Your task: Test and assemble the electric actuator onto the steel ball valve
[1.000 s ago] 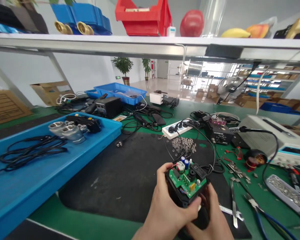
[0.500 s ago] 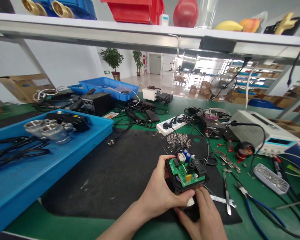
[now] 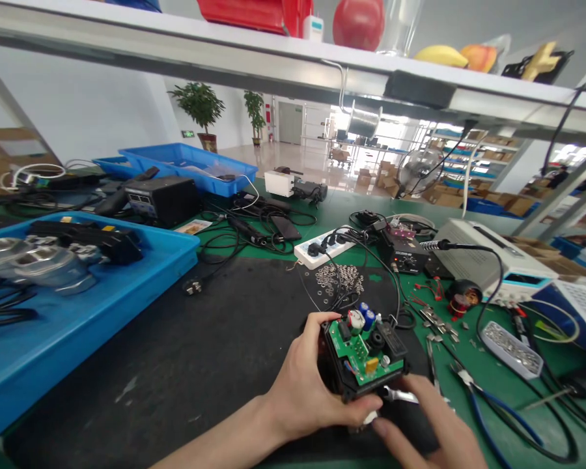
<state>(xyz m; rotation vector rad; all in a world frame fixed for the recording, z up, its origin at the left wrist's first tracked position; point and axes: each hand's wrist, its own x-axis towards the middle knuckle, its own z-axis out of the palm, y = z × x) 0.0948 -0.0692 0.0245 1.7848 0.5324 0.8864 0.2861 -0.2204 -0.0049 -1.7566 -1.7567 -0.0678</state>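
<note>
1. Since the earlier frame, we see the right hand (image 3: 432,417) shift from beneath the box to its lower right, fingers spreading; the blue tray (image 3: 188,244) sits further left in our view.
2. The black box (image 3: 350,385), its green circuit board (image 3: 344,345) facing up, is held above the black mat (image 3: 215,345), just in front of a scatter of metal rings (image 3: 339,279).
3. The left hand (image 3: 305,384) grasps the box's left side, thumb along the near edge.
4. The right hand appears to grip nothing, its thumb close to a white piece (image 3: 370,417) under the box; we cannot tell whether they touch.
5. We judge the box stiff, fairly light and perhaps a little slippery. The upright parts look fragile, so we would hold the outer walls, keeping fingertips off the board.
</note>
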